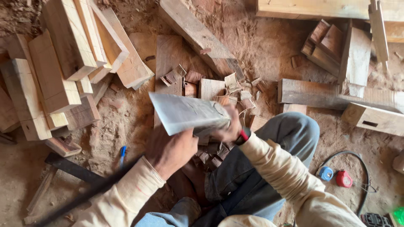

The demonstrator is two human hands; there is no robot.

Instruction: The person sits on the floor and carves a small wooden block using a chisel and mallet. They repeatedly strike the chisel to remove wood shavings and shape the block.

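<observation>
A pale grey, wedge-shaped slab of rough-sawn wood [187,113] is being held above the lap, its long axis running left to right and its broad, angled end pointing left. It is being gripped at its right end by the right hand [229,124], fingers curled around it, and supported from below by the left hand [170,150], closed against its underside. Beyond the hands, splintered reddish wood offcuts [210,88] are lying on the sawdust-covered dirt floor [122,122]; stacked pale squared timber blocks [54,71] are crowding the far left.
</observation>
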